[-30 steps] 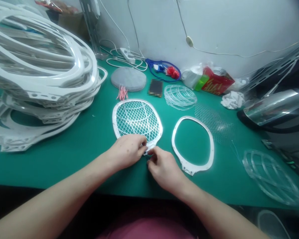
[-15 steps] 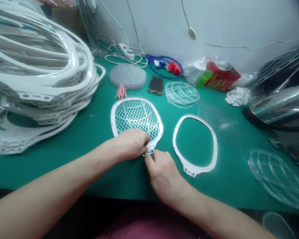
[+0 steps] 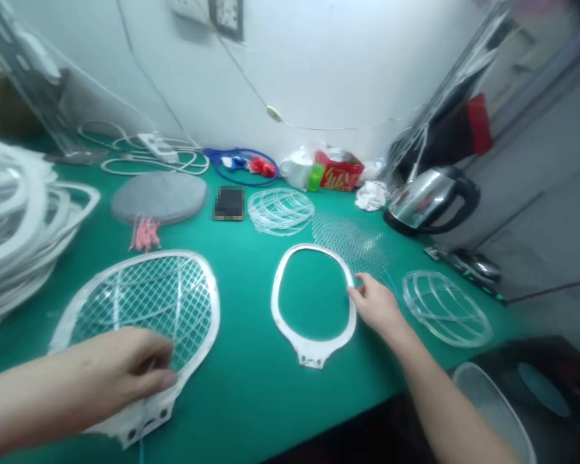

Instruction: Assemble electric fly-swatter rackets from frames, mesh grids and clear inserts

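My left hand (image 3: 120, 370) rests curled on the lower part of a white racket-shaped frame (image 3: 207, 322) filled with wire mesh, pressing it to the green table (image 3: 241, 393). My right hand (image 3: 374, 303) reaches to the right rim of an empty white oval frame (image 3: 275, 303), fingertips pinching at its edge. A sheet of metal mesh (image 3: 355, 238) lies just behind that hand. A clear plastic grid guard (image 3: 444, 306) lies to its right.
A stack of white frames (image 3: 14, 238) rises at the left. At the back lie a grey pad (image 3: 159, 196), pink wires (image 3: 145, 233), a dark phone (image 3: 229, 202), clear guards (image 3: 280, 209), a red box (image 3: 338, 171) and white cables (image 3: 149, 154). A steel kettle (image 3: 428, 200) stands right.
My right hand left the meshed frame's neck and moved right to the empty oval frame. The camera swung right. My left hand stays on the meshed frame.
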Demonstrator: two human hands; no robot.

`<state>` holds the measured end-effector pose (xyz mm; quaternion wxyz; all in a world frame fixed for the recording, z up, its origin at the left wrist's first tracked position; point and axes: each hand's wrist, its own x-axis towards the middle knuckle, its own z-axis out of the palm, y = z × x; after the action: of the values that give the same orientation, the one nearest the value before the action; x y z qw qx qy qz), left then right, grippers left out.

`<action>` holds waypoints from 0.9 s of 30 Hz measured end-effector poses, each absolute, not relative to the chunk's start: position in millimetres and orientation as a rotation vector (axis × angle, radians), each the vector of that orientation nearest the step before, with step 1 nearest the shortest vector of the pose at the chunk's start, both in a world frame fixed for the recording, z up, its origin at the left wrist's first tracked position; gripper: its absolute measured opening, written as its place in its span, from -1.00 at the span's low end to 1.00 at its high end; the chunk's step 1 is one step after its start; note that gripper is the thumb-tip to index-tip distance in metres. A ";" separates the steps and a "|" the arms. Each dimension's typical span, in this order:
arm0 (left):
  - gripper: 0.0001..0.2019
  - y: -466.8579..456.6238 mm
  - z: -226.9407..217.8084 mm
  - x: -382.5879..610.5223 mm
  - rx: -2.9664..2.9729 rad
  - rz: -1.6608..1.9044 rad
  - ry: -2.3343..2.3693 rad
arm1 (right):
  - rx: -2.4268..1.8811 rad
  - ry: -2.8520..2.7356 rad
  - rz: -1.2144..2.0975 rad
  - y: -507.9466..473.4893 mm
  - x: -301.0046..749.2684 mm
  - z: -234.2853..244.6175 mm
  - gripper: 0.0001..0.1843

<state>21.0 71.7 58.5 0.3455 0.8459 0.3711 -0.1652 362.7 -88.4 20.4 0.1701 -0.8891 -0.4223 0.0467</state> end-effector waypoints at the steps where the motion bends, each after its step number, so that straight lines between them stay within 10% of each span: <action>1: -0.71 73.3 62.8 36.1 2.196 -0.387 0.981 | -2.540 -1.150 0.152 -90.9 373.3 15.4 -0.61; 6: -0.42 79.2 61.5 145.5 2.295 -0.082 1.158 | -2.262 -1.047 0.268 -84.5 368.6 -0.4 -0.53; 27: -0.46 92.6 68.8 237.1 2.141 -0.036 1.026 | -2.552 -1.159 0.340 -100.6 439.1 17.7 -0.62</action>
<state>237.1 92.6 68.8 0.3744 0.8361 0.4006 -0.0139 439.1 -100.6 17.7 0.1584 -0.8925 -0.4053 0.1188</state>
